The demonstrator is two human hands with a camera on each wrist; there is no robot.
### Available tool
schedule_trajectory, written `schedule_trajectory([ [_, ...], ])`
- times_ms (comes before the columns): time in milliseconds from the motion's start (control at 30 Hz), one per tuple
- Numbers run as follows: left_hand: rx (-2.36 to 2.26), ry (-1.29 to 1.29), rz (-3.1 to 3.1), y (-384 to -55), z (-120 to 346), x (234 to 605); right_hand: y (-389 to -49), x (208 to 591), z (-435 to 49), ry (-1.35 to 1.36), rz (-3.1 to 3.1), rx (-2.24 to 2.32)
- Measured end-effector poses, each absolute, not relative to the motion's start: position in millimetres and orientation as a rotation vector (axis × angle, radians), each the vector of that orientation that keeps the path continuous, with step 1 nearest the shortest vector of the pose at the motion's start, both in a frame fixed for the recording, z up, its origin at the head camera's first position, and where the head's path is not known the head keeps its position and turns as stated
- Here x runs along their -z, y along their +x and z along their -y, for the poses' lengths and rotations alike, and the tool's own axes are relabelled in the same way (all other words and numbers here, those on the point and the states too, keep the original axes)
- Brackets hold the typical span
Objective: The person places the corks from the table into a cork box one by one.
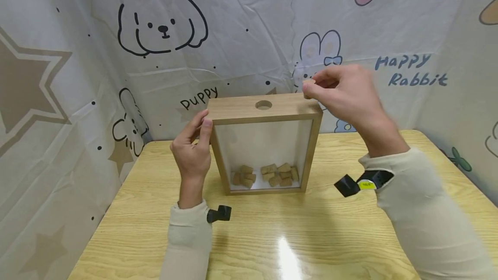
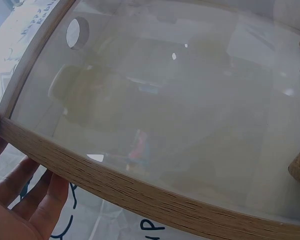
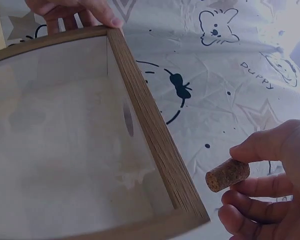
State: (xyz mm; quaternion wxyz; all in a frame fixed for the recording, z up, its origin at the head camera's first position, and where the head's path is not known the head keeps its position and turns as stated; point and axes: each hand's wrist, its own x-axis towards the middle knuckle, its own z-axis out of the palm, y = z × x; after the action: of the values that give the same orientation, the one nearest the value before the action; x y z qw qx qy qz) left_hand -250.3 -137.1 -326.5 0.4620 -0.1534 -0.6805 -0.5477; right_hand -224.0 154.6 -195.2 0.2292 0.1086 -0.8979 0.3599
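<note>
A wooden shadow box (image 1: 268, 121) with a clear front stands upright on the table, a round hole (image 1: 263, 105) in its top. Several corks (image 1: 285, 175) lie at the bottom behind the front pane. My left hand (image 1: 192, 148) grips the box's upper left corner, thumb on the front edge and fingers round the side. Above the top right corner, my right hand (image 1: 346, 94) pinches a single cork (image 3: 228, 174) between thumb and fingers. The right wrist view shows this cork tilted, a little apart from the frame's edge.
The light wood table (image 1: 155, 228) extends in front of the box and to both sides. Behind it hangs a white cloth (image 1: 241, 33) printed with cartoon animals. Each sleeve carries a small black wrist camera (image 1: 219, 214).
</note>
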Motion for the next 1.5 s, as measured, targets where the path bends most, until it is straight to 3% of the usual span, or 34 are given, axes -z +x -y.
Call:
schedule_trajectory([
  [933, 1.345, -0.386, 1.668, -249.7, 135.8, 325.6, -250.0, 198.7, -94.7, 0.503, 2.565, -0.952],
  [1500, 1.331, -0.390, 1.662, -250.4, 136.7, 326.2, -252.7, 202.0, -97.1, 0.511, 2.612, -0.919],
])
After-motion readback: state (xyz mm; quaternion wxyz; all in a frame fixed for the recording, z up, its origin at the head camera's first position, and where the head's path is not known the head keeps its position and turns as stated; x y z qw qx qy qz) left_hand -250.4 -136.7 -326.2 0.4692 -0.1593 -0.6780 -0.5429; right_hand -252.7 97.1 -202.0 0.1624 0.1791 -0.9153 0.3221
